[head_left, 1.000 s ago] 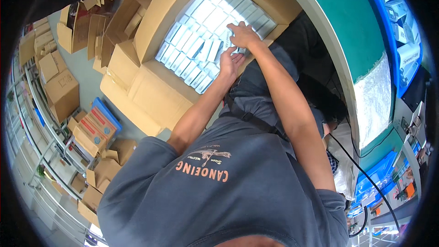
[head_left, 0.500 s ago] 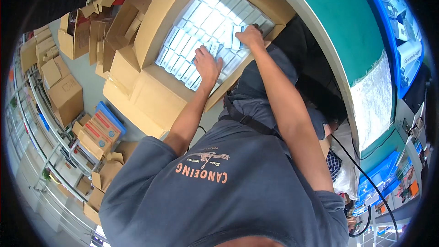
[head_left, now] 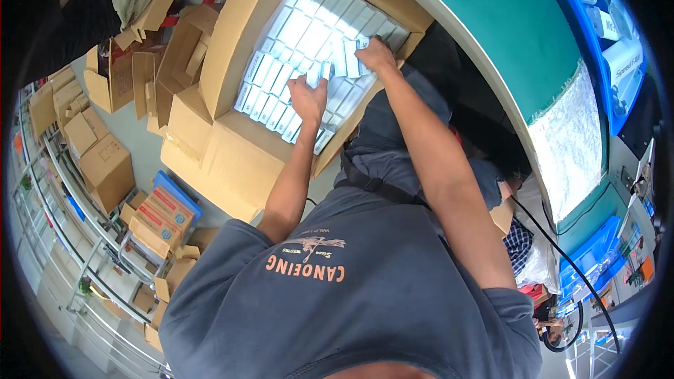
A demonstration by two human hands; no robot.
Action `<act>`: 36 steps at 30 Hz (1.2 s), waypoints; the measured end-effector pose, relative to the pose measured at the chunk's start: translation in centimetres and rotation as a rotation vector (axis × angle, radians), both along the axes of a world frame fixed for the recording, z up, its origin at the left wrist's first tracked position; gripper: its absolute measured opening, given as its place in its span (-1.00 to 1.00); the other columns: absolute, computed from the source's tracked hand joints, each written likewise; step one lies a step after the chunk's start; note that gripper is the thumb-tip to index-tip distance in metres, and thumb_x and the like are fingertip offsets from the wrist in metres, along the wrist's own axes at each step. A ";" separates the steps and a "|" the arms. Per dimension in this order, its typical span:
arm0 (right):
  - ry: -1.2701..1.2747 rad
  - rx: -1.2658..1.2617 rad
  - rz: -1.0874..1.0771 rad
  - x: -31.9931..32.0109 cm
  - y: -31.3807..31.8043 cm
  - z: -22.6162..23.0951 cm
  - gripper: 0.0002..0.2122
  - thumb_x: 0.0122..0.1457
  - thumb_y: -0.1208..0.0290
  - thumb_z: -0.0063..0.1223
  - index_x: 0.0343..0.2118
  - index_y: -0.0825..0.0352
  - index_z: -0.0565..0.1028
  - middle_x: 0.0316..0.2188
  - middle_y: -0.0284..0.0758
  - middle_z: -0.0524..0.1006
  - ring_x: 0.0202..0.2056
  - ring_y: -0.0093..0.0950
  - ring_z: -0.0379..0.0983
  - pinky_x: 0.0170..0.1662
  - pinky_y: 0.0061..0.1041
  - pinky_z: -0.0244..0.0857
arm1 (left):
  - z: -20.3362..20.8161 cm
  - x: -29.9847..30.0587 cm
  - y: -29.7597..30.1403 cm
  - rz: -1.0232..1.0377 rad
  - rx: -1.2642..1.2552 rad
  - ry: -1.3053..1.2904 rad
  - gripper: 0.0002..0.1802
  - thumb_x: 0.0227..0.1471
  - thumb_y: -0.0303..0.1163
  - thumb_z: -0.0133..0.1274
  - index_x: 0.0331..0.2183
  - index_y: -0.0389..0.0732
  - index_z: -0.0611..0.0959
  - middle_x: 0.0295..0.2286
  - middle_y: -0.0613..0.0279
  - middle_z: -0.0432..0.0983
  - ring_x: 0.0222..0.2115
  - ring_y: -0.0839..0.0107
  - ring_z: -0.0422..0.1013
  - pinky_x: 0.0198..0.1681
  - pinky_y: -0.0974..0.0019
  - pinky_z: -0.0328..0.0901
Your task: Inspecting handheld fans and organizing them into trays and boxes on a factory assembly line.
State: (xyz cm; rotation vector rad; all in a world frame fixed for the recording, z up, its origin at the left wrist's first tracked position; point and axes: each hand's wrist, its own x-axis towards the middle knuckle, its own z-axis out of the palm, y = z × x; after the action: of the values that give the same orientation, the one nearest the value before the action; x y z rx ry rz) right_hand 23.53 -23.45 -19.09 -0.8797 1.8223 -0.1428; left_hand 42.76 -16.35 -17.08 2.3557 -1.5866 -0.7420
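Note:
A large open cardboard carton (head_left: 242, 31) holds rows of small white boxes (head_left: 270, 88), packed side by side under a glare of light. Over the rows, my left hand (head_left: 307, 100) pinches one or two small white boxes (head_left: 320, 72) between thumb and fingers. Farther right, my right hand (head_left: 378, 57) is closed on a few upright white boxes (head_left: 346, 60) standing next to each other. These tilt slightly and sit a little above the packed layer. My right fingertips are partly hidden behind the boxes.
A carton flap (head_left: 225, 161) folds out toward me. To the right curves a green-topped table (head_left: 519, 35) with a blue bin (head_left: 625, 49) of white boxes. Several opened cartons (head_left: 105, 161) and a metal rail (head_left: 77, 217) stand at left. A black cable (head_left: 562, 267) hangs at right.
My left hand has gone from spread over the rows to closed around small boxes. My right hand still grips its boxes. The whole view has shifted slightly.

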 end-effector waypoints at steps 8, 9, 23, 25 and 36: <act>-0.091 0.056 0.045 -0.3 0.0 -0.4 -0.45 -0.02 0.23 0.08 0.05 0.41 0.46 0.10 0.05 0.44 0.16 -0.07 0.35 0.19 -0.26 0.24 | -0.1 -0.3 -2.8 -0.037 -0.044 0.290 -0.59 -0.12 -0.24 0.18 -0.44 -0.46 0.51 -0.45 -0.06 0.45 -0.42 0.14 0.38 -0.29 0.11 0.26; -0.095 0.032 0.040 -0.3 0.1 -1.0 -0.45 -0.04 0.22 0.11 0.03 0.43 0.47 0.07 0.05 0.46 0.13 -0.08 0.38 0.16 -0.27 0.28 | -0.2 -0.3 -3.3 -0.009 -0.006 0.474 -0.61 -0.12 -0.24 0.18 -0.46 -0.45 0.51 -0.51 0.03 0.42 -0.46 0.24 0.33 -0.34 0.16 0.23; -0.308 -0.328 0.169 1.2 2.1 3.2 -0.31 -0.09 0.29 0.28 0.09 0.52 0.25 -0.12 0.06 0.51 -0.08 -0.10 0.51 -0.05 -0.22 0.39 | 0.3 1.2 -2.6 0.173 0.249 1.048 -0.61 0.10 -0.29 0.00 -0.03 -0.20 0.51 -0.16 0.24 0.45 -0.12 0.41 0.34 -0.01 0.24 0.23; -0.312 -0.362 0.196 0.2 2.7 11.9 -0.46 0.01 0.36 0.20 -0.01 0.52 0.24 -0.34 0.05 0.56 -0.23 -0.02 0.54 -0.21 -0.15 0.39 | 6.7 0.9 -2.1 0.051 0.036 1.020 -0.60 0.07 -0.42 0.02 -0.03 -0.31 0.48 -0.15 0.23 0.43 -0.13 0.43 0.32 0.00 0.30 0.22; -0.543 -0.885 -0.165 -12.4 3.9 42.9 -0.54 0.26 0.23 0.11 0.06 0.40 0.24 -0.17 -0.14 0.52 -0.15 -0.37 0.52 -0.12 -0.38 0.38 | 37.5 -13.9 -13.6 -0.779 -0.133 1.141 -0.41 0.01 -0.63 0.00 0.13 -0.40 0.37 0.01 0.01 0.42 0.05 0.29 0.38 0.15 0.22 0.24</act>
State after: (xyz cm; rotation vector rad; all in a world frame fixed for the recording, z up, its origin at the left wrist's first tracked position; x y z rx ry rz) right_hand 11.14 -19.54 23.83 -1.1295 1.2764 -1.2388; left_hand 28.87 -29.91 20.37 0.7414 -1.7376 -1.6210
